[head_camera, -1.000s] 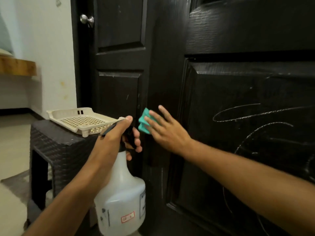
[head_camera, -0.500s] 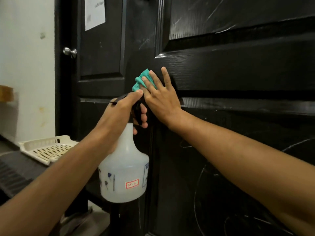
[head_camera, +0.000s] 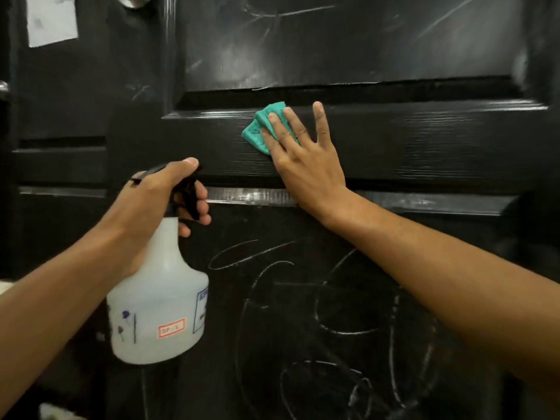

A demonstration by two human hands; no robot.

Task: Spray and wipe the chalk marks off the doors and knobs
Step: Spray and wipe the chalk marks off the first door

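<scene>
A black panelled door (head_camera: 424,140) fills the view. White chalk marks (head_camera: 333,313) loop across its lower panel, and fainter smears (head_camera: 272,13) show on the upper panel. My right hand (head_camera: 303,156) presses a folded green cloth (head_camera: 262,128) flat against the door's middle rail, fingers straight and spread. My left hand (head_camera: 157,201) grips the black trigger head of a white spray bottle (head_camera: 157,304), held upright in front of the door at lower left. A metal door knob (head_camera: 133,0) shows partly at the top edge.
A white paper sheet (head_camera: 51,19) is stuck on the second black door (head_camera: 60,116) at upper left. A pale object (head_camera: 57,412) peeks in at the bottom left corner.
The view has risen and shifted right along the door. My right hand slid the cloth up and then right along the middle rail. The tray and stool have left the view.
</scene>
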